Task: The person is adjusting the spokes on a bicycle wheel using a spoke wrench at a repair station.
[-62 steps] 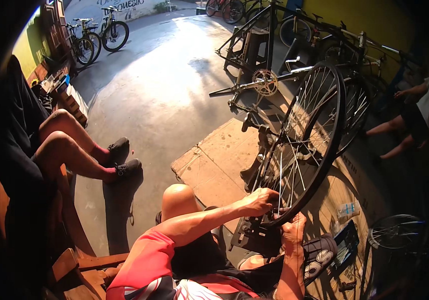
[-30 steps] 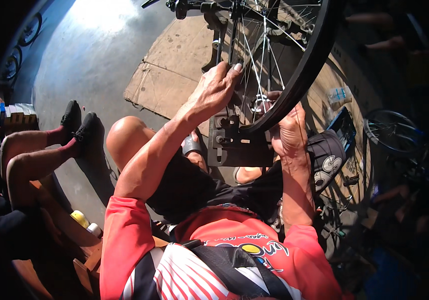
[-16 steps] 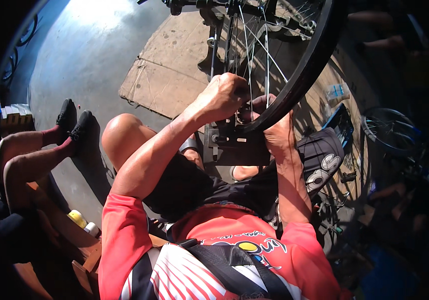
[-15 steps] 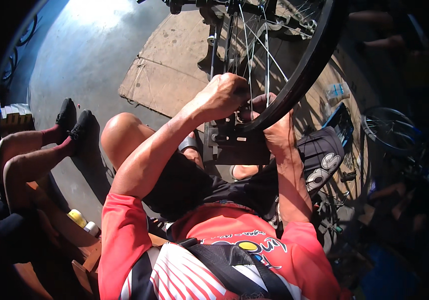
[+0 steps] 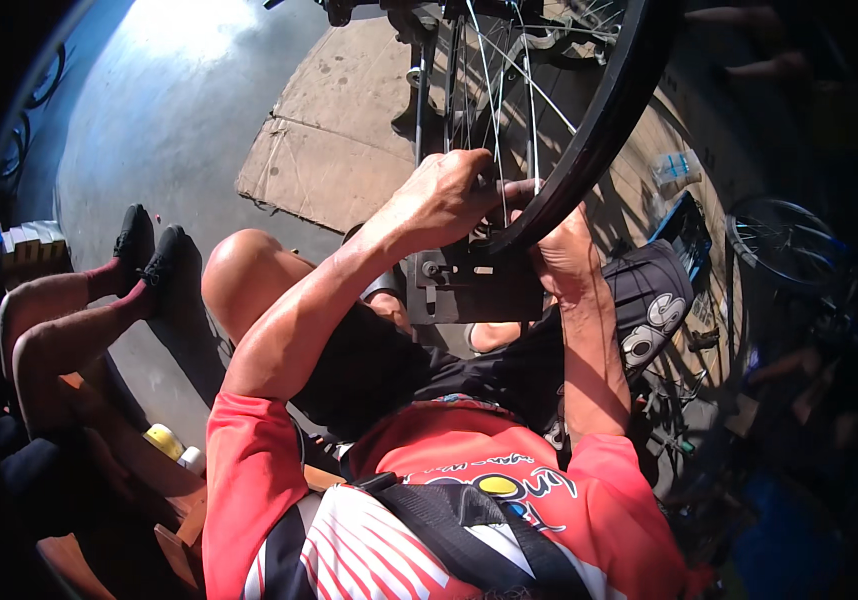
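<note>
A bicycle wheel with a black rim (image 5: pixel 604 115) and silver spokes (image 5: pixel 500 85) sits upright in a black truing stand (image 5: pixel 474 290) between my knees. My left hand (image 5: pixel 449 195) is closed among the spokes just inside the lower rim, on something I cannot make out. From the other side of the rim, my right hand (image 5: pixel 569 245) reaches into the spokes with curled fingers. Its fingertips meet near those of my left hand, partly behind spokes and rim, so what they pinch is hidden.
Cardboard (image 5: pixel 299 150) lies on the concrete floor (image 5: pixel 139 150). Another person's legs (image 5: pixel 89 320) are at left by stacked boxes (image 5: pixel 29 240). At right are a clear plastic container (image 5: pixel 677 166), a blue tool case (image 5: pixel 681 235), a loose wheel (image 5: pixel 779 240) and another person's legs (image 5: pixel 764 70) in shadow.
My view has tilted down since the oldest frame. My left hand has come down along the spokes to the lower rim, closer to my right hand, and has since shifted slightly.
</note>
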`<move>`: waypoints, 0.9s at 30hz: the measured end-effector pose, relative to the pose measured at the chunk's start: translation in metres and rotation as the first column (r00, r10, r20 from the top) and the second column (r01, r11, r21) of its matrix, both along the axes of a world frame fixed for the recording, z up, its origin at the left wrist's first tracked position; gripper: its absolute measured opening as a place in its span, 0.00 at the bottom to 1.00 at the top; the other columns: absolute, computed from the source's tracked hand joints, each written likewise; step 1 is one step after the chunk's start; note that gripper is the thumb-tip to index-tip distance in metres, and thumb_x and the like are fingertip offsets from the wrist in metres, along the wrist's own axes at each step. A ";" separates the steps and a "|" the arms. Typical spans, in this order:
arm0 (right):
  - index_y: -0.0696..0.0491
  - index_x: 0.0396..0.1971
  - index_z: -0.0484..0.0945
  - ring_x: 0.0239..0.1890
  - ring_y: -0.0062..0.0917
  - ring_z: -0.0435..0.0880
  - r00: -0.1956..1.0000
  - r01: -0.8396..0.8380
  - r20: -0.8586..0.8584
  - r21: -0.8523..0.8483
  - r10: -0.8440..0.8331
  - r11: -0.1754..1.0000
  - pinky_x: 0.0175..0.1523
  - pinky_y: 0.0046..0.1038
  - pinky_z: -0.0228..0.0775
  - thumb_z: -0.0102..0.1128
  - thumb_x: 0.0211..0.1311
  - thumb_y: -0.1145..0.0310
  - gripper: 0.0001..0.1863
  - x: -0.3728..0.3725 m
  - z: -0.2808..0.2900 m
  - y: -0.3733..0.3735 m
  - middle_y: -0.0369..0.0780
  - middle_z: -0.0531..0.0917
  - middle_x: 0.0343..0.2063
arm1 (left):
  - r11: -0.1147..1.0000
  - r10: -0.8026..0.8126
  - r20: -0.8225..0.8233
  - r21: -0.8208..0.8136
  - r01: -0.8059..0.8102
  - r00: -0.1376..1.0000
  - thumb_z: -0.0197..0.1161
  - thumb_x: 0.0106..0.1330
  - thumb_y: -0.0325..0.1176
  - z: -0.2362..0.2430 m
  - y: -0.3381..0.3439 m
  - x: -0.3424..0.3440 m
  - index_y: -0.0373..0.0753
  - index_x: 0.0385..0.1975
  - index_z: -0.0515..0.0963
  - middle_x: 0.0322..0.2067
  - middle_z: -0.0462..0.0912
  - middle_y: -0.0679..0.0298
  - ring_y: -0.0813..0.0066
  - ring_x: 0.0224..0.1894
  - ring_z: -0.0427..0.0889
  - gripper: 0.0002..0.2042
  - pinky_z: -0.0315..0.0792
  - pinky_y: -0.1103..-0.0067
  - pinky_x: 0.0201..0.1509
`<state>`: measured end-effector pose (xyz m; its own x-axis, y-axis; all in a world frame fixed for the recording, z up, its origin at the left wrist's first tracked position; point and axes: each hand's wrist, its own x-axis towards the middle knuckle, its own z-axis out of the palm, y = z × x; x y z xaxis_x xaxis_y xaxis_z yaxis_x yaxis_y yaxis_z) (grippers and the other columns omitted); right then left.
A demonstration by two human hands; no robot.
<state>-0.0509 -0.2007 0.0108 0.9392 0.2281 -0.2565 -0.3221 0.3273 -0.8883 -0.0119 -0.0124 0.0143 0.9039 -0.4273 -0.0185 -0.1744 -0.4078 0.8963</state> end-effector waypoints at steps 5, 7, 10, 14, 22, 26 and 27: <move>0.63 0.36 0.78 0.26 0.17 0.83 0.994 0.104 -0.003 -0.157 -0.106 0.982 0.29 0.19 0.77 0.73 0.55 0.80 0.12 -0.003 0.010 0.009 0.37 0.82 0.26 | 0.999 -0.003 -0.141 -0.048 -0.004 0.990 0.56 0.72 0.36 0.004 0.011 0.003 0.33 0.38 0.81 0.23 0.82 0.53 0.59 0.25 0.83 0.12 0.77 0.65 0.34; 0.63 0.35 0.78 0.26 0.17 0.83 0.994 0.109 0.046 -0.203 -0.102 0.973 0.30 0.19 0.77 0.73 0.54 0.79 0.12 -0.005 0.017 0.015 0.37 0.82 0.27 | 0.998 -0.024 -0.183 -0.067 0.012 0.983 0.57 0.72 0.38 0.003 0.013 0.004 0.33 0.39 0.82 0.22 0.82 0.54 0.61 0.26 0.84 0.13 0.77 0.66 0.34; 0.62 0.34 0.79 0.27 0.17 0.83 0.988 0.126 0.123 -0.287 -0.094 0.950 0.31 0.19 0.78 0.75 0.53 0.78 0.12 -0.005 0.023 0.022 0.39 0.84 0.28 | 0.997 -0.059 -0.197 -0.069 0.047 0.979 0.58 0.73 0.41 0.013 0.014 0.003 0.31 0.44 0.82 0.26 0.83 0.54 0.63 0.32 0.85 0.17 0.78 0.66 0.39; 0.59 0.42 0.83 0.32 0.17 0.86 0.994 0.021 0.108 -0.413 0.026 0.910 0.39 0.21 0.80 0.74 0.53 0.78 0.15 -0.006 0.050 0.026 0.37 0.87 0.30 | 0.997 -0.022 -0.483 -0.079 -0.019 0.876 0.65 0.69 0.52 0.024 0.031 -0.004 0.35 0.65 0.71 0.60 0.76 0.56 0.68 0.63 0.75 0.32 0.71 0.75 0.64; 0.59 0.37 0.79 0.32 0.19 0.86 0.994 -0.029 0.097 -0.168 0.046 0.985 0.38 0.22 0.81 0.72 0.53 0.81 0.13 -0.003 0.018 0.000 0.38 0.87 0.30 | 0.888 -0.190 -0.465 -0.458 -0.051 0.865 0.75 0.59 0.41 -0.042 0.010 0.005 0.31 0.59 0.70 0.53 0.77 0.56 0.69 0.54 0.77 0.32 0.73 0.75 0.59; 0.61 0.42 0.77 0.34 0.21 0.86 0.996 -0.064 0.047 -0.104 0.070 0.992 0.39 0.24 0.83 0.72 0.55 0.81 0.16 -0.004 0.006 -0.005 0.39 0.86 0.34 | 0.998 -0.011 -0.110 0.067 0.018 0.994 0.71 0.59 0.36 -0.001 0.000 0.001 0.32 0.43 0.79 0.34 0.84 0.61 0.80 0.38 0.81 0.17 0.75 0.80 0.44; 0.61 0.43 0.76 0.35 0.21 0.86 0.995 -0.075 0.064 -0.066 0.079 0.995 0.39 0.25 0.84 0.71 0.56 0.81 0.16 -0.003 0.006 -0.005 0.39 0.85 0.35 | 1.000 -0.013 -0.070 0.007 0.013 0.997 0.74 0.56 0.43 0.009 0.000 0.001 0.23 0.40 0.78 0.32 0.83 0.42 0.51 0.38 0.85 0.26 0.76 0.64 0.44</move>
